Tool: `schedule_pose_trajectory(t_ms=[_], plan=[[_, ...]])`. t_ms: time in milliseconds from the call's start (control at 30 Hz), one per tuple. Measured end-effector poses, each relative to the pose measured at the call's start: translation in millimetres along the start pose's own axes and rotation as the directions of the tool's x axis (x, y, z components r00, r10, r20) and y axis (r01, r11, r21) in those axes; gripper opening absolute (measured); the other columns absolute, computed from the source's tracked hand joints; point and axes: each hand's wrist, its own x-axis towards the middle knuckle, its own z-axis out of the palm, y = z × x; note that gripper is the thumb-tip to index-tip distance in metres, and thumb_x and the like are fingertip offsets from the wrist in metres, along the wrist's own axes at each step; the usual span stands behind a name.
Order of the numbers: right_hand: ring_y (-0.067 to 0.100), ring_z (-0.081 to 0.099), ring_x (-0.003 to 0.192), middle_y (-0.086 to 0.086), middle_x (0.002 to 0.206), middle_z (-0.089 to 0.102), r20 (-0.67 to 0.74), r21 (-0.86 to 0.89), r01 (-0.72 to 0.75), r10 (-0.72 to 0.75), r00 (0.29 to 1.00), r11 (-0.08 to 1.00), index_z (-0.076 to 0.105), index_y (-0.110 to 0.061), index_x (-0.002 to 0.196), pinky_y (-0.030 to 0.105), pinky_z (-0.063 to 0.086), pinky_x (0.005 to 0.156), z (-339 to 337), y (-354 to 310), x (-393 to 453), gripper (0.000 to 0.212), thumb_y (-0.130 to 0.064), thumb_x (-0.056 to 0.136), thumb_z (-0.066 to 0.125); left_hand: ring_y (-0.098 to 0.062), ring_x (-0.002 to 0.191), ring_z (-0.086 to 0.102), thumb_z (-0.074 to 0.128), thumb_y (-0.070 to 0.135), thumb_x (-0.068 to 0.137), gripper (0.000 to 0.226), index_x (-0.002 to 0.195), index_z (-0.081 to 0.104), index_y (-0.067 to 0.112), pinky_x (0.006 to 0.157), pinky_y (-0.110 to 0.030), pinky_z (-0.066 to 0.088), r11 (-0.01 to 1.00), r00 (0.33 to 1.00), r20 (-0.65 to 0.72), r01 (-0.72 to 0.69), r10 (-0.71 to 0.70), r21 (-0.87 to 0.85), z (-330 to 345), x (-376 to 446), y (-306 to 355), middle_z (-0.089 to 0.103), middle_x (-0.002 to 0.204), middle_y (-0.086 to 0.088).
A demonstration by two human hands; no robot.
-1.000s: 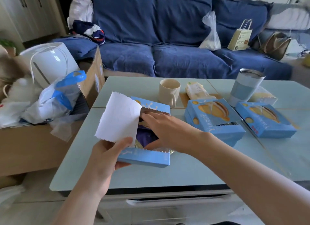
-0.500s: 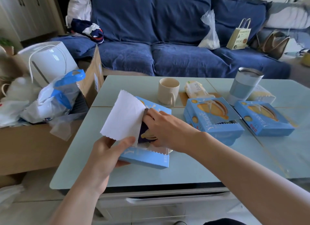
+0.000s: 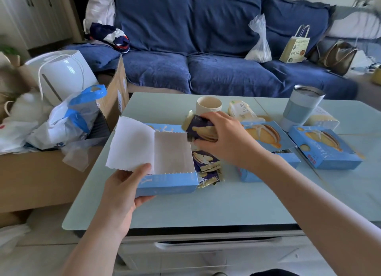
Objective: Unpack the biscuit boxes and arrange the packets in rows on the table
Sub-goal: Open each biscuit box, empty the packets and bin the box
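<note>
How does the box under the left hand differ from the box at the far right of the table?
The near box is torn open, its white flap lifted, while the far-right box looks closed. Dark packets spill from the near box; none show at the far-right box. The left hand holds the near box; nothing touches the far-right box. Both are light blue and lie flat on the table.

Blue sofa (image 3: 206,73), cream mug (image 3: 208,105), tumbler (image 3: 301,106), paper bag (image 3: 295,47), cardboard box (image 3: 41,172)
</note>
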Motion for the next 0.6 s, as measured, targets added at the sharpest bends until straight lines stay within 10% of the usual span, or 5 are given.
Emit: schedule_pose_trajectory(t_ms=[133,400,600], plan=[[0.009,0.053,0.077,-0.007,0.092,0.057,0.02,0.043,-0.251,0.251,0.968,0.967,0.051,-0.03,0.1,0.023,0.036,0.059,11,19,-2,0.032,-0.051,0.08,0.065,-0.015,0.066,0.068,0.074,0.021,0.08,0.01,0.085,0.066,0.016,0.055,-0.032,0.057,0.998,0.998,-0.045,0.045,-0.046,-0.039,-3,2,-2,0.064,0.068,0.004],[0.03,0.055,0.102,0.007,0.105,0.061,0.223,-0.29,-0.275,0.344,0.912,0.917,0.047,-0.012,0.114,0.034,0.041,0.069,40,27,-14,0.044,-0.045,0.088,0.059,-0.012,0.063,0.065,0.071,0.025,0.083,0.011,0.087,0.067,0.017,0.05,-0.029,0.055,0.996,0.996,-0.029,0.079,-0.08,-0.031,-4,-1,3,0.064,0.07,0.0],[0.032,0.028,0.139,0.009,0.131,0.054,0.161,-0.245,-0.23,0.274,0.948,0.942,0.05,-0.007,0.127,0.04,0.035,0.105,33,19,-18,0.044,-0.035,0.093,0.055,-0.016,0.07,0.065,0.07,0.027,0.084,0.013,0.09,0.064,0.017,0.055,-0.033,0.058,0.995,0.995,0.004,0.096,-0.096,-0.018,-4,-4,5,0.06,0.078,-0.004]])
